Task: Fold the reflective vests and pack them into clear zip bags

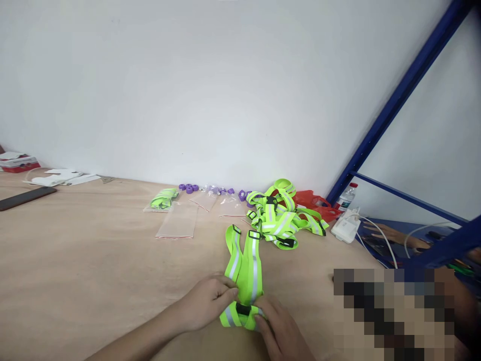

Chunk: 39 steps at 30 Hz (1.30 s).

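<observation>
On peach-coloured cloth, foreground: one neon-green, silver-striped fabric strap harness, its folded near end pinched by the left hand and right hand, fingers of both curled nearly closed.

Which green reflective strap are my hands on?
The frontmost strap, its black buckle between your left hand and right hand; the other straps lie heaped or bagged farther back.

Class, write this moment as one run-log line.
left hand: on lime-green strap | right hand: on same strap, beside black buckle | beyond: strap pile, flat clear bag, bagged strap
</observation>
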Each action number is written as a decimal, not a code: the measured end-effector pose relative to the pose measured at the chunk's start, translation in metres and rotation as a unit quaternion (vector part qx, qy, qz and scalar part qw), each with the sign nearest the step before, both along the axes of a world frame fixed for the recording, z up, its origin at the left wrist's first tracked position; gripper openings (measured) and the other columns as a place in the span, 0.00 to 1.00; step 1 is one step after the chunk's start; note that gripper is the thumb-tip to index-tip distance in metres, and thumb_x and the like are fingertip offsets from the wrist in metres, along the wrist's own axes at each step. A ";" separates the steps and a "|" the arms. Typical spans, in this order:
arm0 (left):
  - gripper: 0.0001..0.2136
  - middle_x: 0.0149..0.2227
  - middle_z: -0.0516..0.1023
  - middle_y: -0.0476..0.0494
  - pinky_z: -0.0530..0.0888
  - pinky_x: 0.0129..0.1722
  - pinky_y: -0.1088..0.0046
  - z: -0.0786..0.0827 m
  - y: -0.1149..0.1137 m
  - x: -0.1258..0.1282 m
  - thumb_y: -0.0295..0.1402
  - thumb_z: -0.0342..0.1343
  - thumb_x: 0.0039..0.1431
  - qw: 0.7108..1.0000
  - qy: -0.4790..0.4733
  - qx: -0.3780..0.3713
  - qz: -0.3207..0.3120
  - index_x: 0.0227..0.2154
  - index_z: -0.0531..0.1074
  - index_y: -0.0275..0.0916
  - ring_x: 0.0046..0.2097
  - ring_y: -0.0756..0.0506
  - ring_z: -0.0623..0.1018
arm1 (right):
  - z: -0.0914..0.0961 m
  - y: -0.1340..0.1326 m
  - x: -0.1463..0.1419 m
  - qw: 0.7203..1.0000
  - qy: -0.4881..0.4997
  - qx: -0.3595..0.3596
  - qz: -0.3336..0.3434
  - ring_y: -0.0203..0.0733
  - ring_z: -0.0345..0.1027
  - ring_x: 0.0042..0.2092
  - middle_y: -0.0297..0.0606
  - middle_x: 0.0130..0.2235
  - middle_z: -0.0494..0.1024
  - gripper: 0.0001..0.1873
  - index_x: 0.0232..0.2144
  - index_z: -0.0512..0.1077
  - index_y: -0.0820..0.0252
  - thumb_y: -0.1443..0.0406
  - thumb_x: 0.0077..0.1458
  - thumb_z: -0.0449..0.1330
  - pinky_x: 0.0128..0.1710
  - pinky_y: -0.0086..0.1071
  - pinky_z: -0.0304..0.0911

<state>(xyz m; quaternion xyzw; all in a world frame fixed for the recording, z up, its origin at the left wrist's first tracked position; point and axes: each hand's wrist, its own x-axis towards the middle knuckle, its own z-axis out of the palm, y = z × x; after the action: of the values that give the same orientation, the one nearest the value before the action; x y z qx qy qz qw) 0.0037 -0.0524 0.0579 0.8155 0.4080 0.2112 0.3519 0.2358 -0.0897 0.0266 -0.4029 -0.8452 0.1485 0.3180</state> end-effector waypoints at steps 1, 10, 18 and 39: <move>0.27 0.39 0.80 0.44 0.72 0.50 0.72 -0.003 0.001 0.000 0.47 0.37 0.74 1.000 -0.013 -0.006 0.007 0.35 0.80 0.40 0.46 0.44 0.77 | 0.000 0.002 0.000 1.000 0.003 -0.001 0.003 0.40 0.74 0.38 0.37 0.38 0.77 0.09 0.39 0.68 0.54 0.69 0.67 0.49 0.39 0.30 0.70; 0.29 0.30 0.73 0.44 0.70 0.41 0.70 -0.018 0.003 -0.001 0.50 0.37 0.72 0.997 -0.017 0.012 0.072 0.20 0.67 0.39 0.36 0.45 0.75 | -0.003 0.013 0.002 1.000 -0.005 -0.006 -0.003 0.41 0.74 0.41 0.39 0.40 0.77 0.10 0.41 0.70 0.55 0.69 0.66 0.49 0.40 0.30 0.71; 0.27 0.20 0.60 0.50 0.60 0.30 0.71 -0.022 0.005 0.000 0.50 0.35 0.71 0.996 0.037 0.005 0.085 0.19 0.56 0.39 0.25 0.49 0.65 | -0.007 0.012 0.002 0.999 -0.030 0.013 -0.034 0.40 0.77 0.40 0.38 0.43 0.79 0.14 0.50 0.70 0.52 0.68 0.66 0.50 0.38 0.30 0.72; 0.11 0.52 0.76 0.40 0.76 0.48 0.56 -0.020 -0.016 0.004 0.32 0.47 0.71 0.953 0.249 0.164 0.045 0.50 0.71 0.42 0.50 0.36 0.76 | -0.026 0.040 -0.001 0.993 -0.018 -0.061 -0.104 0.42 0.76 0.34 0.36 0.34 0.81 0.18 0.37 0.74 0.55 0.54 0.68 0.48 0.33 0.30 0.64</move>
<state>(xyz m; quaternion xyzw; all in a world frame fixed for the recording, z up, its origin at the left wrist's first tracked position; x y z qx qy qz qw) 0.0074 -0.0685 0.0384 0.8697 0.4784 0.0808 0.0904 0.2345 -0.0498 0.0007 -0.5101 -0.7936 0.1588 0.2913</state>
